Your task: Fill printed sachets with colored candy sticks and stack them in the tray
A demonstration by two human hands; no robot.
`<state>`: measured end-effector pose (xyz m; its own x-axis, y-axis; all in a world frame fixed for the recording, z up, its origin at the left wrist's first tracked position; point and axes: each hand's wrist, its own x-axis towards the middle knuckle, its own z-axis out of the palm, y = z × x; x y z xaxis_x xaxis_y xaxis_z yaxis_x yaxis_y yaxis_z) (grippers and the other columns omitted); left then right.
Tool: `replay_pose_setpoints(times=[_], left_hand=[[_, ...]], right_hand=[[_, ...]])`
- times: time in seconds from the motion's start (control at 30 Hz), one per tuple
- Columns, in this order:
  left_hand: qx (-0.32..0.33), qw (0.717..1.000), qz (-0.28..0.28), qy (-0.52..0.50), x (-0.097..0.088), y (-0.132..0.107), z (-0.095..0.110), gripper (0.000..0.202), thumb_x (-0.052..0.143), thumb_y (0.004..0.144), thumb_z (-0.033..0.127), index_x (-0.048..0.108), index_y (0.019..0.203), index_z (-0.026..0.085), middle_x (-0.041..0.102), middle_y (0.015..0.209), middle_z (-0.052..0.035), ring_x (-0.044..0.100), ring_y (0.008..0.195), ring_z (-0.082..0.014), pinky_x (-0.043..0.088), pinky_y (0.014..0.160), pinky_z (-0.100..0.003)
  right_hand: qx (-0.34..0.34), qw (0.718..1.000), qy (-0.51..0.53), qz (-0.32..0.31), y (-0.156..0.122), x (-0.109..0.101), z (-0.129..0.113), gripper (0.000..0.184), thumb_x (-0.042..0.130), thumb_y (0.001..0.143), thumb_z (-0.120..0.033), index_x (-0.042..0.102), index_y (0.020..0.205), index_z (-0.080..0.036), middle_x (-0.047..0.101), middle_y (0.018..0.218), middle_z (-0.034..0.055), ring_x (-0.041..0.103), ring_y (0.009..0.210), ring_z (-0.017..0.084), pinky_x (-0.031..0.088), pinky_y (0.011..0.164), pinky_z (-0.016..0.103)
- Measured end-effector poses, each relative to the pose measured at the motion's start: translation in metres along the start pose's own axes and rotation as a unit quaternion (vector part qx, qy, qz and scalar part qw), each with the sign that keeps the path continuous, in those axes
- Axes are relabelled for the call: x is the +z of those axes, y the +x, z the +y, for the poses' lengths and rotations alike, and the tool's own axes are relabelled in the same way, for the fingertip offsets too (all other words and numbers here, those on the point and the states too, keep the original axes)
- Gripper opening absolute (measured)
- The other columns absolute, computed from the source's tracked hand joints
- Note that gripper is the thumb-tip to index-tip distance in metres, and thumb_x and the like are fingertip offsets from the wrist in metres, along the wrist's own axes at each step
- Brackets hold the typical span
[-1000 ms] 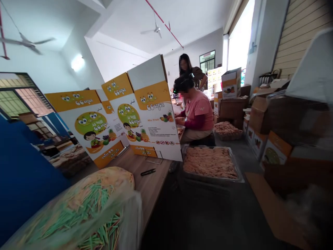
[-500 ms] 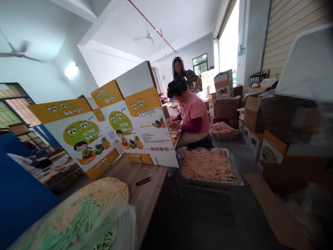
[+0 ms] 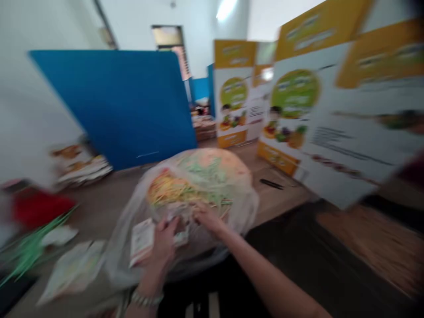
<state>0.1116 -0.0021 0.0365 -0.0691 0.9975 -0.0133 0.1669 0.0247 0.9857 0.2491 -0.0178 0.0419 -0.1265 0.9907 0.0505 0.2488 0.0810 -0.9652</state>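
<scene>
In front of me a basket lined with a clear plastic bag (image 3: 245, 207) holds many thin yellow, orange and green sticks (image 3: 172, 187). Over its near side, my left hand (image 3: 165, 238), with a beaded bracelet at the wrist, is closed at the edge of a small see-through plastic packet (image 3: 180, 212). My right hand (image 3: 205, 216) is at the other side of that packet, its fingers curled together; blur hides what they hold. Just left of my left hand lies a white printed packet (image 3: 142, 238).
Printed cardboard panels (image 3: 298, 97) stand on the right of the table, with dark snips (image 3: 271, 183) before them. A blue board (image 3: 126, 106) stands behind. Leftward lie a filled packet (image 3: 73, 269), green strips (image 3: 36, 243), a red item (image 3: 43, 207) and stacked printed bags (image 3: 82, 163).
My view has swung left and down from the room to the table. Both my hands now show over the basket; neither was in view before.
</scene>
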Motion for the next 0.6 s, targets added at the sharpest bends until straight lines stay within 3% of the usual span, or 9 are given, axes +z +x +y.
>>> replay_pose_setpoints(times=[0.07, 0.13, 0.23, 0.33, 0.37, 0.47, 0.6], left_hand=[[-0.042, 0.998, -0.002, -0.05, -0.028, 0.01, -0.024, 0.03, 0.069, 0.083, 0.034, 0.068, 0.104, 0.012, 0.072, 0.089, -0.0051, 0.067, 0.077, -0.0185, 0.056, 0.072, -0.032], [-0.046, 0.995, -0.027, -0.089, -0.04, 0.018, -0.037, 0.029, 0.07, 0.075, 0.03, 0.071, 0.097, 0.012, 0.072, 0.079, -0.003, 0.065, 0.073, -0.0182, 0.053, 0.069, -0.029], [-0.017, 0.997, -0.053, -0.055, -0.046, 0.021, -0.038, 0.027, 0.067, 0.074, 0.027, 0.074, 0.096, 0.014, 0.074, 0.086, -0.0042, 0.066, 0.081, -0.0206, 0.051, 0.075, -0.029], [-0.002, 0.996, -0.086, -0.005, -0.053, 0.016, -0.039, 0.026, 0.063, 0.079, 0.029, 0.076, 0.097, 0.015, 0.075, 0.091, -0.005, 0.064, 0.086, -0.0217, 0.049, 0.081, -0.032], [-0.008, 0.995, -0.103, -0.008, -0.054, 0.015, -0.041, 0.026, 0.061, 0.081, 0.03, 0.076, 0.096, 0.016, 0.074, 0.089, -0.0042, 0.063, 0.084, -0.0206, 0.048, 0.081, -0.031], [-0.059, 0.995, -0.079, -0.027, -0.058, 0.018, -0.052, 0.021, 0.068, 0.076, 0.032, 0.076, 0.079, 0.014, 0.064, 0.068, 0.0, 0.054, 0.067, -0.0157, 0.043, 0.065, -0.027], [-0.039, 0.996, -0.062, -0.049, -0.069, 0.027, -0.057, 0.022, 0.074, 0.072, 0.036, 0.075, 0.076, 0.014, 0.056, 0.063, 0.0026, 0.046, 0.062, -0.0122, 0.036, 0.058, -0.024]], right_hand=[[0.022, 0.998, 0.051, -0.023, 0.024, 0.029, 0.011, 0.029, 0.045, 0.086, -0.012, 0.062, 0.109, -0.019, 0.062, 0.079, -0.0015, 0.054, 0.066, 0.012, 0.048, 0.067, 0.025], [0.034, 0.998, 0.055, -0.025, 0.037, 0.042, 0.02, 0.03, 0.044, 0.077, -0.012, 0.063, 0.099, -0.019, 0.058, 0.072, -0.002, 0.052, 0.065, 0.013, 0.045, 0.066, 0.025], [0.015, 1.0, -0.01, -0.017, 0.039, 0.045, 0.023, 0.028, 0.044, 0.074, -0.021, 0.065, 0.093, -0.02, 0.063, 0.08, 0.0027, 0.057, 0.081, 0.02, 0.046, 0.075, 0.031], [-0.012, 0.999, -0.044, -0.024, 0.03, 0.048, 0.024, 0.032, 0.047, 0.079, -0.034, 0.067, 0.103, -0.024, 0.067, 0.093, 0.0062, 0.058, 0.1, 0.027, 0.046, 0.088, 0.038], [0.008, 0.998, -0.048, -0.041, 0.027, 0.049, 0.026, 0.033, 0.046, 0.083, -0.04, 0.067, 0.104, -0.026, 0.065, 0.085, 0.0057, 0.06, 0.093, 0.027, 0.047, 0.083, 0.038], [0.072, 0.994, -0.053, -0.063, 0.029, 0.053, 0.045, 0.038, 0.047, 0.085, -0.056, 0.068, 0.104, -0.03, 0.052, 0.06, 0.0018, 0.053, 0.059, 0.024, 0.045, 0.059, 0.036], [0.052, 0.99, -0.115, -0.059, 0.044, 0.054, 0.073, 0.039, 0.05, 0.078, -0.066, 0.07, 0.099, -0.041, 0.058, 0.064, 0.0077, 0.062, 0.064, 0.029, 0.051, 0.06, 0.042]])
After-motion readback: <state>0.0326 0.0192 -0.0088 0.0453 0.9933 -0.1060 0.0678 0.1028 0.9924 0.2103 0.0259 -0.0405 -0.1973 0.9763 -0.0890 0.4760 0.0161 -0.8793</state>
